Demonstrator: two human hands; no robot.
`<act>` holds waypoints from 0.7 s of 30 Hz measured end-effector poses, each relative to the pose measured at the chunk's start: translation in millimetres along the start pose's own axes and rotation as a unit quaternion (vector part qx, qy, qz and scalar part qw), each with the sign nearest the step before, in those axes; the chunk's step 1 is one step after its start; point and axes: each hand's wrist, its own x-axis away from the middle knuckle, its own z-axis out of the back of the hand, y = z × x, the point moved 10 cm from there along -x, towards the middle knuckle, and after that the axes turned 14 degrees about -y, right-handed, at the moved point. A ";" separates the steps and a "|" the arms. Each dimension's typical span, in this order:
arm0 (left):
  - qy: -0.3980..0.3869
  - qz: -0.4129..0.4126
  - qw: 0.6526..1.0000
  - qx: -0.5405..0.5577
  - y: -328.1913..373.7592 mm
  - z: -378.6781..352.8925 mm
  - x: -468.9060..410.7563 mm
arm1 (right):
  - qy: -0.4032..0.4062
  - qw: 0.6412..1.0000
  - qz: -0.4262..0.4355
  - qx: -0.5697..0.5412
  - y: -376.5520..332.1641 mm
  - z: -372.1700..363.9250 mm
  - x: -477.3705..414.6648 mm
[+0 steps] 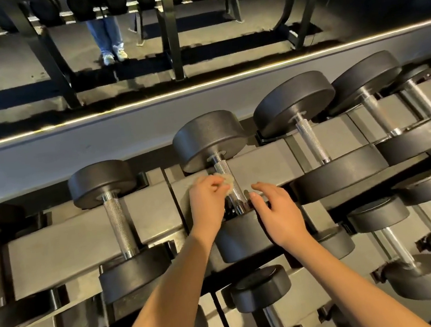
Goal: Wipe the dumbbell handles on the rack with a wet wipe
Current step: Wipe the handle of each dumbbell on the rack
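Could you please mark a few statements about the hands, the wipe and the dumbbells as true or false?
1. The left hand pinches the wet wipe at a dumbbell handle. True.
2. The right hand grips a second wipe. False: it is open and holds nothing.
3. That dumbbell has been lifted off the rack. False: it lies on the rack.
4. A left neighbour and a right neighbour lie either side of it. True.
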 end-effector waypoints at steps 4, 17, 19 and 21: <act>0.024 0.013 1.000 0.009 -1.9 10.1 -15.1 | 0.000 1.000 0.002 -0.001 0.8 -2.6 -0.3; 0.003 0.030 0.998 0.057 0.2 8.6 -12.2 | 0.007 1.000 0.007 -0.014 2.3 -0.4 0.2; -0.004 0.035 0.998 0.042 2.1 7.6 -12.1 | 0.007 1.000 0.011 -0.012 2.7 -0.3 -0.5; -0.017 0.047 0.998 0.029 -0.4 2.6 -5.8 | 0.007 1.000 0.016 -0.011 2.3 -0.6 -1.0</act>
